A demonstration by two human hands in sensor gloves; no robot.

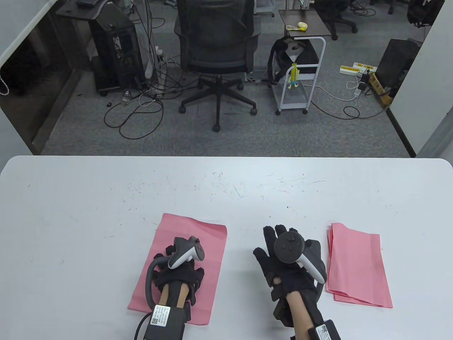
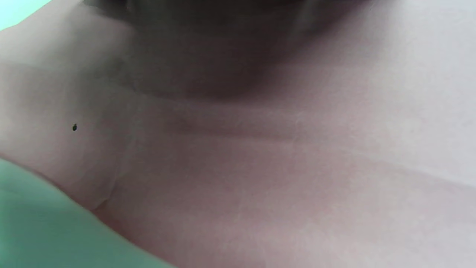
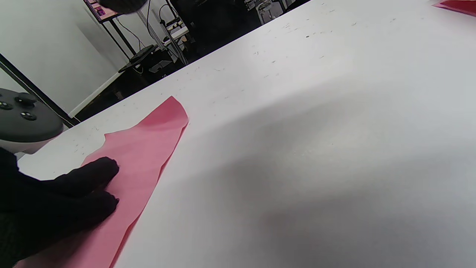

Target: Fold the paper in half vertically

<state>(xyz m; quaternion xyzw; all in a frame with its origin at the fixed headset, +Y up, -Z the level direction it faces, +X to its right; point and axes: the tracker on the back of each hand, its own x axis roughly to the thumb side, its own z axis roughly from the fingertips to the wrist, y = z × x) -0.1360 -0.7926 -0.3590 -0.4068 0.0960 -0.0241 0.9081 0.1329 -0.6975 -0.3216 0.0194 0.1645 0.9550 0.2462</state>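
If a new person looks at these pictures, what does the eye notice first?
First, the pink paper lying near the front left of the white table, with the left hand resting on it. Next, the stack of pink sheets at the right, and the right hand, fingers spread, over the bare table between them.
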